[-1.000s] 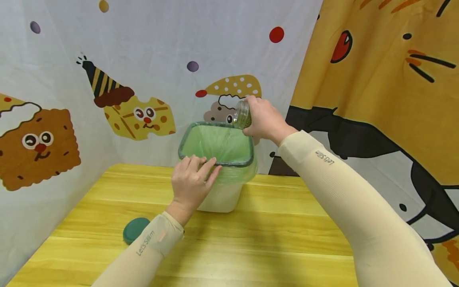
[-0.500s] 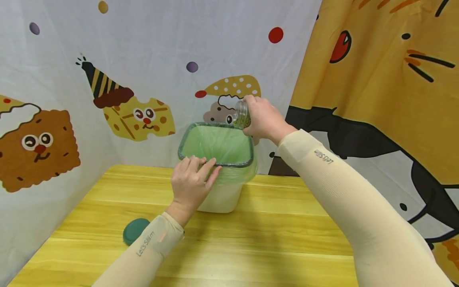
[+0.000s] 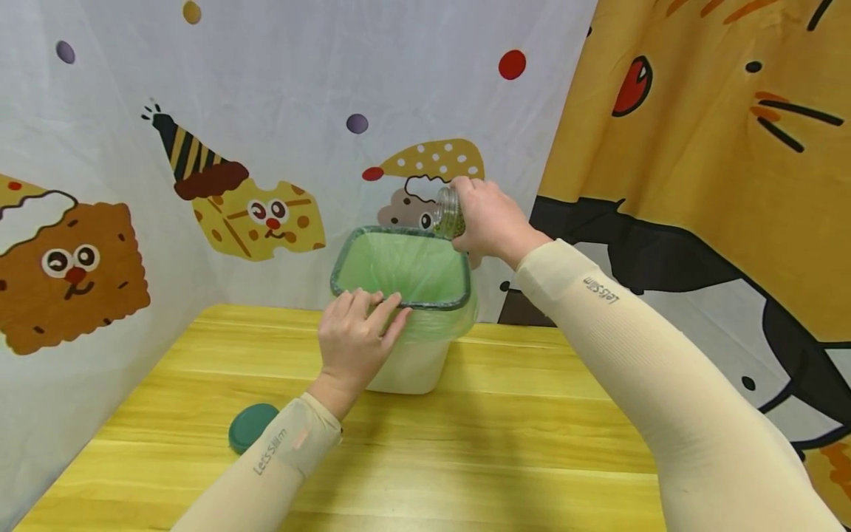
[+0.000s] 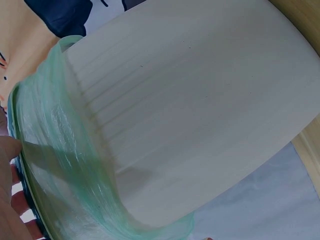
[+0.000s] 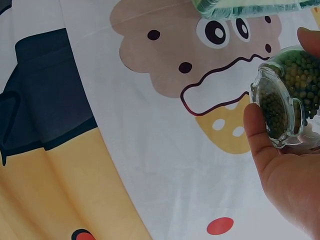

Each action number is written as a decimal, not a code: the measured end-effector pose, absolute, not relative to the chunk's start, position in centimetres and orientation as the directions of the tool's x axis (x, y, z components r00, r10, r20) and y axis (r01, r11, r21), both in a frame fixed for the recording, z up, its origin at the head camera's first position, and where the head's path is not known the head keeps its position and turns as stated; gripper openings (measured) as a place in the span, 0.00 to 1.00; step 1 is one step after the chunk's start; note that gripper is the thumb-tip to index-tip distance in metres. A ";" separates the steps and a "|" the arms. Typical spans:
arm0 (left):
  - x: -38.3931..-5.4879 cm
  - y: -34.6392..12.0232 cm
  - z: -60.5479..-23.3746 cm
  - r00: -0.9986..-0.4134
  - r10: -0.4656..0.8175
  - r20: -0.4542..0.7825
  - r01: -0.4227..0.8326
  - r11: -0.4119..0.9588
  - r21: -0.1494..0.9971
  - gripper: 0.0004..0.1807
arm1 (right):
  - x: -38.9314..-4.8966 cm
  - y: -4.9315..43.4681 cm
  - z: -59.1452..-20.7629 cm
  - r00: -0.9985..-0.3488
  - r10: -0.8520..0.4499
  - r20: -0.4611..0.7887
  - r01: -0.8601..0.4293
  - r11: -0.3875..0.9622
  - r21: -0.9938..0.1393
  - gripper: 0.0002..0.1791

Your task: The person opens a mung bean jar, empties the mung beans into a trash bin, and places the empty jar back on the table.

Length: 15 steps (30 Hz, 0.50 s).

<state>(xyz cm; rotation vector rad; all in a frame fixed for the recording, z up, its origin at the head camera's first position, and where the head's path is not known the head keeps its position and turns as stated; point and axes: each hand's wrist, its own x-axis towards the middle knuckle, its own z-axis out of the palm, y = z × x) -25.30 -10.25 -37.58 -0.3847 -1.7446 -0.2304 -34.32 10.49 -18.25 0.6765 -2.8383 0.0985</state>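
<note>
Where the right hand (image 3: 493, 223) curls, a tilted jar (image 3: 448, 211) lies gripped.

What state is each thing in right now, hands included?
Glass jar: tipped sideways at the bin's far right rim
Green beads: inside the jar
Bin: standing on the table, lined
Green liner: folded over the bin's rim
Dark green lid: lying on the table
Left hand: holding the bin's near rim
Right hand: gripping the jar
</note>
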 end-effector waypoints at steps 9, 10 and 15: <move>-25.3 -10.2 -37.5 -0.171 0.130 0.977 0.382 0.922 -0.056 0.12 | -34.5 10.5 -18.4 -0.869 -0.444 0.220 -0.451 0.892 0.019 0.54; -25.3 -10.2 -37.5 -0.170 0.131 0.977 0.382 0.922 -0.057 0.12 | -34.5 10.5 -18.4 -0.868 -0.445 0.218 -0.452 0.892 0.022 0.54; -25.3 -10.2 -37.6 -0.171 0.132 0.976 0.378 0.924 -0.059 0.12 | -34.7 10.4 -18.4 -0.864 -0.455 0.216 -0.460 0.887 0.031 0.54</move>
